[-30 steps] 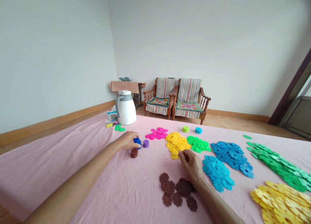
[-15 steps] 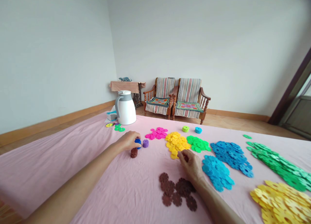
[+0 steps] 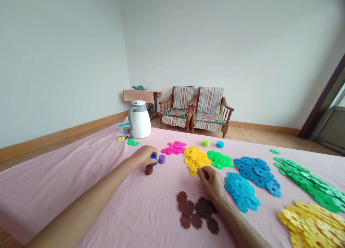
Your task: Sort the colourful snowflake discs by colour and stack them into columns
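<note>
My left hand is closed around a small stack of dark blue snowflake discs on the cloth. Right beside it stand a purple stack and, closer to me, a dark brown stack. My right hand has its fingers curled together at the near edge of a yellow disc pile; whether anything sits between the fingertips is hidden. Under that wrist lie loose brown discs, partly covered by it.
Pink, bright green, light blue, blue, dark green and larger yellow disc piles cover the pink cloth. Lime and blue stacks stand behind. A white jug is at the far left.
My left hand has shifted very slightly to the right with the dark blue stack. My right hand stays by the yellow pile.
</note>
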The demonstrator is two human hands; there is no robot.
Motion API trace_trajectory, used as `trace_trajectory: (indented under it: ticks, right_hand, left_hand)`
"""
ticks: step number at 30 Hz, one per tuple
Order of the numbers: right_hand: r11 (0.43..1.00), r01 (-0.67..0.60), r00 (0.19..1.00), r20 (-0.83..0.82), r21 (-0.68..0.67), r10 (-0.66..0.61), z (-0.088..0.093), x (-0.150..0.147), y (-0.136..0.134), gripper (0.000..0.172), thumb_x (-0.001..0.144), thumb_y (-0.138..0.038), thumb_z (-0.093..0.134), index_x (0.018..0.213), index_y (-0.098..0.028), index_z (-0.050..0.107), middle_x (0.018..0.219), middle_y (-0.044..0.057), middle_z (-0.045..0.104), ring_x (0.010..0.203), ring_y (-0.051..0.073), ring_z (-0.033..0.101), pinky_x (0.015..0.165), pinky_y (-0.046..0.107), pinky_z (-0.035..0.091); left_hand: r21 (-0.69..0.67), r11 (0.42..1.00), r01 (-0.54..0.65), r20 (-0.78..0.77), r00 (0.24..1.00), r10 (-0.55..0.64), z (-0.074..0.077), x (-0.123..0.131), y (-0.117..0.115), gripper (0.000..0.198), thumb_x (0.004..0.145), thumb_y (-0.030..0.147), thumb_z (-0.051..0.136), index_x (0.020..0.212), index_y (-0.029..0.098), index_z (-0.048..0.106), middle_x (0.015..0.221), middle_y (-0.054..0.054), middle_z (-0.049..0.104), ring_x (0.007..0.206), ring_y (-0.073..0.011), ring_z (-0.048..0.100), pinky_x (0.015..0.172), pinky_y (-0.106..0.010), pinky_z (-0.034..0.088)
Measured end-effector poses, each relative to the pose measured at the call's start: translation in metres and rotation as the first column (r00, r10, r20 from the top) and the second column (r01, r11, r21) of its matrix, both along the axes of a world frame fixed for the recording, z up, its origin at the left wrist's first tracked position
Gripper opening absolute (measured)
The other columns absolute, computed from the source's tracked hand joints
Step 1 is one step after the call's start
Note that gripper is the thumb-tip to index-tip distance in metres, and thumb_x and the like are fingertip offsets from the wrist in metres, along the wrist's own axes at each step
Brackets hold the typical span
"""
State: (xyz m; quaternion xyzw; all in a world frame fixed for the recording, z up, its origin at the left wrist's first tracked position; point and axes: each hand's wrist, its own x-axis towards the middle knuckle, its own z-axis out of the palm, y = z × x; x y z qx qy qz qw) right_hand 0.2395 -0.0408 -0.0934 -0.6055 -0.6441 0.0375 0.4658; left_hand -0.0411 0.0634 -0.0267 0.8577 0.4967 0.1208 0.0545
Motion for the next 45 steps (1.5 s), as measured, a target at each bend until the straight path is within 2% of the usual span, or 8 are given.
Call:
trace_trajectory:
  ticks: [8, 16, 24, 28, 33, 45]
  right_hand:
    - [1.0, -0.007, 1.0, 0.004, 0.005, 0.007, 0.0, 0.0, 0.001, 0.041, 0.082, -0.045, 0.043, 0.05, -0.019, 0.047, 0.049, -0.001, 0.048, 0.046, 0.01, 0.041, 0.045, 0.022, 0.028]
    - [1.0, -0.014, 1.0, 0.007, -0.01, 0.014, -0.001, 0.0, 0.001, 0.037, 0.081, -0.04, 0.044, 0.051, -0.019, 0.047, 0.05, -0.002, 0.048, 0.046, 0.01, 0.042, 0.046, 0.022, 0.028]
    - [1.0, -0.012, 1.0, 0.001, -0.003, 0.012, 0.001, -0.001, 0.0, 0.036, 0.081, -0.039, 0.044, 0.05, -0.019, 0.046, 0.049, -0.002, 0.048, 0.046, 0.01, 0.042, 0.046, 0.022, 0.027]
    - [1.0, -0.013, 1.0, 0.0, -0.004, 0.013, -0.001, 0.0, 0.001, 0.036, 0.081, -0.038, 0.045, 0.05, -0.019, 0.044, 0.049, -0.002, 0.048, 0.046, 0.01, 0.042, 0.047, 0.022, 0.027]
    - [1.0, -0.027, 1.0, -0.004, -0.013, 0.027, -0.002, 0.0, 0.002, 0.035, 0.081, -0.037, 0.045, 0.051, -0.019, 0.045, 0.05, -0.002, 0.049, 0.046, 0.01, 0.043, 0.047, 0.023, 0.027]
    - [0.998, -0.037, 0.999, -0.018, -0.048, 0.036, -0.002, 0.001, 0.003, 0.034, 0.081, -0.037, 0.043, 0.052, -0.019, 0.043, 0.051, -0.002, 0.047, 0.048, 0.01, 0.041, 0.048, 0.023, 0.027]
  left_hand:
    - [-0.011, 1.0, 0.009, 0.017, 1.0, -0.009, 0.002, -0.003, 0.002, 0.024, 0.059, 0.026, 0.067, 0.082, 0.023, 0.069, 0.086, 0.0, 0.068, 0.079, -0.0181, 0.061, 0.068, -0.022, 0.041]
    - [-0.066, 0.997, 0.049, 0.047, 0.998, -0.046, 0.009, -0.01, 0.002, 0.031, 0.062, 0.025, 0.065, 0.092, 0.022, 0.069, 0.089, 0.0, 0.069, 0.069, -0.0145, 0.06, 0.064, -0.02, 0.043]
    - [-0.084, 0.994, 0.075, 0.061, 0.996, -0.07, 0.013, -0.002, -0.001, 0.025, 0.063, 0.022, 0.063, 0.087, 0.023, 0.071, 0.087, 0.001, 0.069, 0.069, -0.014, 0.06, 0.065, -0.02, 0.043]
    - [-0.061, 0.995, 0.074, 0.046, 0.996, -0.072, 0.011, -0.002, 0.0, 0.027, 0.063, 0.023, 0.063, 0.089, 0.024, 0.07, 0.088, 0.0, 0.068, 0.073, -0.0158, 0.06, 0.066, -0.021, 0.041]
    - [0.003, 0.996, 0.095, -0.045, 0.995, -0.094, 0.005, -0.004, 0.003, 0.028, 0.061, 0.024, 0.065, 0.088, 0.026, 0.068, 0.09, 0.0, 0.067, 0.078, -0.018, 0.06, 0.067, -0.022, 0.04]
    - [-0.026, 0.993, 0.113, -0.042, 0.993, -0.114, 0.002, -0.004, 0.007, 0.023, 0.064, 0.017, 0.06, 0.084, 0.022, 0.068, 0.085, 0.001, 0.068, 0.079, -0.0158, 0.061, 0.067, -0.019, 0.039]
